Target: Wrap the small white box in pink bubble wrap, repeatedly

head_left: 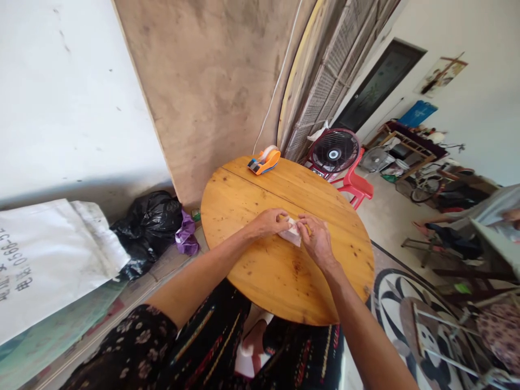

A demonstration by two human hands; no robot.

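Note:
A small pale pinkish-white box (291, 234) rests near the middle of the round wooden table (260, 276). My left hand (271, 222) grips its upper left side, fingers curled and thumb close to the index finger. On the opposite side, my right hand (315, 236) has its fingertips closed on the box's right end. The fingers partly cover the top of the box, so its details cannot be made out. Toward the far edge of the table stands an orange and blue tape dispenser (265, 160) with a roll of tape in it.
Behind the table lean a wooden board (211, 81) and a white wall panel. A black plastic bag (152, 227) and a white sack (52, 260) lie at the left. A fan (333, 154) and a red chair (355, 184) stand beyond the table at the right.

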